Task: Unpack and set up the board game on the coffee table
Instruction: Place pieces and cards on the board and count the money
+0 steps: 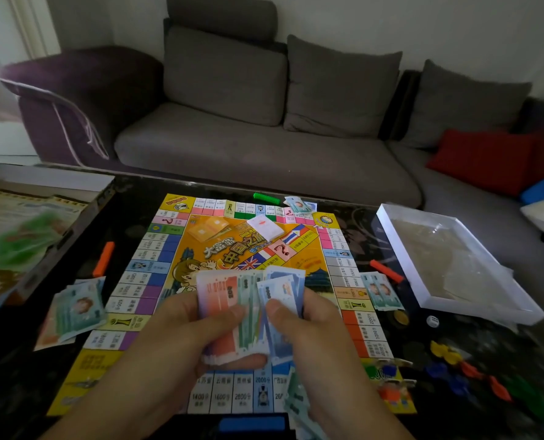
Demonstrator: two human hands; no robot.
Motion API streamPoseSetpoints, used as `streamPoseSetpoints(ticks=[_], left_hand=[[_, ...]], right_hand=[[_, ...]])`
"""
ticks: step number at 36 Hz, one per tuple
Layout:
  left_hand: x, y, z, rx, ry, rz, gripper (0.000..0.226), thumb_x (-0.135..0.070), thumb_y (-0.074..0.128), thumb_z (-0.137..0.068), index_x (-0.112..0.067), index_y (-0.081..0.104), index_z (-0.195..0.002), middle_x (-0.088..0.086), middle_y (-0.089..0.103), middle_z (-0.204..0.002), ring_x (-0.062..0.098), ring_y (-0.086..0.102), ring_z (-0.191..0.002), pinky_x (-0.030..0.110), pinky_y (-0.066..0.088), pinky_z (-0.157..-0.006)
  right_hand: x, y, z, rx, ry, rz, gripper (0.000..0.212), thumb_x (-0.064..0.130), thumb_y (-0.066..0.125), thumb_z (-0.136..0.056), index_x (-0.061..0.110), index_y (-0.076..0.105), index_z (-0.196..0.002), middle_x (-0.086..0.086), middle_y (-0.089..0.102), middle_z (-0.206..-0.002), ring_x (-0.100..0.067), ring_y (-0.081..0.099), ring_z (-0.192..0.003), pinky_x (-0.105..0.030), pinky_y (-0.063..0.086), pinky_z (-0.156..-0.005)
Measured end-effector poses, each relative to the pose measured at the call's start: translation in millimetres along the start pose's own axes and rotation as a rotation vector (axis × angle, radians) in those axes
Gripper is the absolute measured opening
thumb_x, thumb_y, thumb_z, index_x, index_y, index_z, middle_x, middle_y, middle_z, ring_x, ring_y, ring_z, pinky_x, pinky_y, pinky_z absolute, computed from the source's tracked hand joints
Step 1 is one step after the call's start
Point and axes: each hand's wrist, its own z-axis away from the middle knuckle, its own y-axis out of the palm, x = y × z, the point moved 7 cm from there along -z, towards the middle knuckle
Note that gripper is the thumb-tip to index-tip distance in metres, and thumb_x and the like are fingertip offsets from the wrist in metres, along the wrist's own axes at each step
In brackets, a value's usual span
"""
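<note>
The colourful game board [169, 265] lies unfolded on the dark coffee table [353, 211]. Above its near edge my left hand [181, 331] grips a fanned stack of paper money [232, 300], thumb on top. My right hand [312, 331] pinches a blue note [283, 290] at the stack's right side. Money piles lie to the left of the board [73, 309], to the right [381, 289], at the far edge [299, 204] and near my right wrist [299, 401]. A white card deck [264, 227] sits on the board's centre.
The open game box [48, 182] stands at the left and a white tray [400, 236] at the right. Orange bars [103, 258] [386, 269], a green bar [265, 198] and a blue bar [251, 423] flank the board. A die [432, 320] and coloured pieces [455, 366] lie right. A sofa [264, 147] is behind.
</note>
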Motion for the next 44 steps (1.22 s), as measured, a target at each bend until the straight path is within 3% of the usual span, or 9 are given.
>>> streamPoseSetpoints(ticks=[3, 7, 12, 18, 23, 28, 35, 38, 44], left_hand=[[-0.2, -0.4, -1.0, -0.001, 0.009, -0.034, 0.024, -0.001, 0.065, -0.094, -0.002, 0.072, -0.116, 0.022, 0.078, -0.105, 0.041, 0.077, -0.094, 0.059, 0.063, -0.072], [-2.4, -1.4, -1.2, -0.024, 0.047, -0.091, 0.022, -0.004, 0.066, -0.094, -0.004, 0.073, -0.114, 0.018, 0.08, -0.103, 0.038, 0.078, -0.092, 0.055, 0.066, -0.07], [-5.2, -4.4, 0.0, -0.063, 0.091, -0.139, 0.017, -0.004, 0.07, -0.092, -0.006, 0.075, -0.108, 0.014, 0.081, -0.099, 0.034, 0.079, -0.088, 0.048, 0.066, -0.064], [-9.4, -5.2, 2.5, -0.093, 0.132, -0.201, 0.017, -0.005, 0.074, -0.09, -0.009, 0.076, -0.106, 0.009, 0.082, -0.095, 0.03, 0.08, -0.083, 0.041, 0.066, -0.059], [-10.2, -7.7, 2.0, -0.115, 0.143, -0.228, 0.018, -0.005, 0.077, -0.087, -0.007, 0.077, -0.105, 0.01, 0.082, -0.093, 0.03, 0.08, -0.082, 0.044, 0.066, -0.06], [-8.0, -8.7, 2.1, -0.103, 0.138, -0.239, 0.019, -0.009, 0.079, -0.085, -0.01, 0.078, -0.104, 0.008, 0.082, -0.092, 0.027, 0.08, -0.082, 0.042, 0.066, -0.062], [-1.2, -10.3, -1.1, -0.073, 0.066, -0.164, 0.026, -0.016, 0.078, -0.08, -0.008, 0.077, -0.105, 0.012, 0.081, -0.098, 0.03, 0.08, -0.089, 0.053, 0.065, -0.075], [0.9, -7.8, -1.6, -0.04, 0.021, -0.11, 0.019, -0.011, 0.071, -0.093, -0.006, 0.074, -0.112, 0.014, 0.08, -0.102, 0.033, 0.079, -0.095, 0.056, 0.063, -0.083], [-1.4, -9.7, 0.1, -0.043, 0.055, -0.188, 0.015, -0.006, 0.067, -0.097, -0.007, 0.075, -0.109, 0.012, 0.081, -0.1, 0.032, 0.08, -0.091, 0.052, 0.066, -0.072]], right_hand=[[3.3, -4.4, 0.0, -0.008, -0.024, -0.003, 0.022, 0.027, 0.061, -0.106, 0.033, 0.073, -0.123, 0.008, 0.078, -0.109, -0.018, 0.075, -0.1, -0.053, 0.057, -0.097], [5.0, -9.2, 0.7, -0.024, -0.057, -0.011, 0.018, 0.029, 0.063, -0.104, 0.036, 0.076, -0.113, 0.004, 0.078, -0.105, -0.021, 0.074, -0.098, -0.056, 0.056, -0.095], [7.1, -8.7, 3.0, -0.009, -0.086, -0.038, 0.023, 0.029, 0.062, -0.104, 0.04, 0.071, -0.122, 0.016, 0.077, -0.111, -0.01, 0.074, -0.102, -0.046, 0.057, -0.097], [8.1, -7.2, 3.8, -0.02, -0.091, -0.034, 0.025, 0.023, 0.061, -0.105, 0.038, 0.072, -0.122, 0.014, 0.078, -0.112, -0.012, 0.074, -0.105, -0.051, 0.056, -0.101], [8.5, -7.5, 4.3, -0.046, -0.1, -0.023, 0.029, 0.026, 0.061, -0.105, 0.044, 0.067, -0.126, 0.018, 0.075, -0.117, -0.01, 0.072, -0.108, -0.049, 0.057, -0.101], [8.1, -4.5, 6.2, 0.006, -0.088, 0.023, 0.03, 0.024, 0.061, -0.105, 0.038, 0.068, -0.13, 0.015, 0.076, -0.117, -0.009, 0.073, -0.106, -0.045, 0.059, -0.098], [7.9, -11.8, 5.6, -0.057, -0.078, 0.079, 0.023, 0.021, 0.059, -0.106, 0.034, 0.075, -0.115, 0.008, 0.079, -0.107, -0.017, 0.076, -0.098, -0.052, 0.061, -0.093], [8.7, -15.6, 6.2, -0.051, -0.078, 0.111, 0.022, 0.021, 0.058, -0.106, 0.032, 0.077, -0.11, 0.006, 0.08, -0.103, -0.017, 0.077, -0.094, -0.054, 0.061, -0.091], [14.4, -18.0, 7.6, -0.019, -0.122, 0.186, 0.025, 0.018, 0.057, -0.106, 0.032, 0.078, -0.112, 0.008, 0.08, -0.103, -0.016, 0.076, -0.095, -0.052, 0.061, -0.091]])
